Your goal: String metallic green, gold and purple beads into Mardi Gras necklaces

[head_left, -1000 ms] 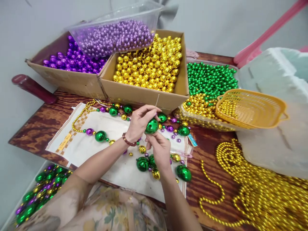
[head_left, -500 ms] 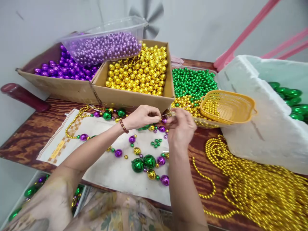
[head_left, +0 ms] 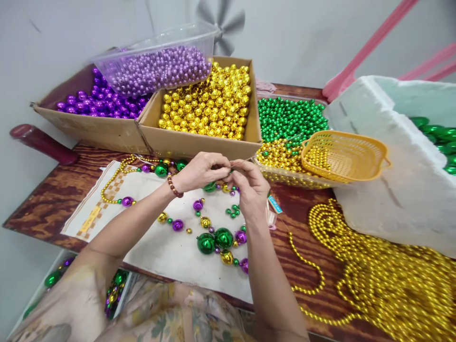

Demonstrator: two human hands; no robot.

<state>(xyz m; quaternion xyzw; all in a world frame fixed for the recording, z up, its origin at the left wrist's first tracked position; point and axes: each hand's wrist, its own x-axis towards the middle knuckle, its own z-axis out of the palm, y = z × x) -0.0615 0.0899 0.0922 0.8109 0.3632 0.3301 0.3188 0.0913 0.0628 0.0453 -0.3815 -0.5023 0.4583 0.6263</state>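
My left hand (head_left: 204, 172), with a beaded bracelet at its wrist, pinches with thumb and forefinger. Its fingertips meet those of my right hand (head_left: 251, 187) above the white cloth (head_left: 156, 251). Both hands are closed on a thin thread, mostly hidden between the fingers; a small dark green spot shows there. Below lies a bead strand with a large green bead (head_left: 223, 238), a purple bead (head_left: 197, 205) and a gold bead (head_left: 227, 257). Several small green beads (head_left: 233, 211) rest loose beside my right wrist.
Behind the cloth stands a cardboard box (head_left: 199, 142) of purple and gold beads, with a clear tub (head_left: 160, 71) on top. To the right are a yellow basket (head_left: 356, 156), a foam box (head_left: 359, 128) and gold bead strings (head_left: 399, 280). A blue label (head_left: 275, 204) lies near my right hand.
My hands have come together, and the right has moved left toward the left. The thread that showed between them is now mostly covered. The blue label has come into view.
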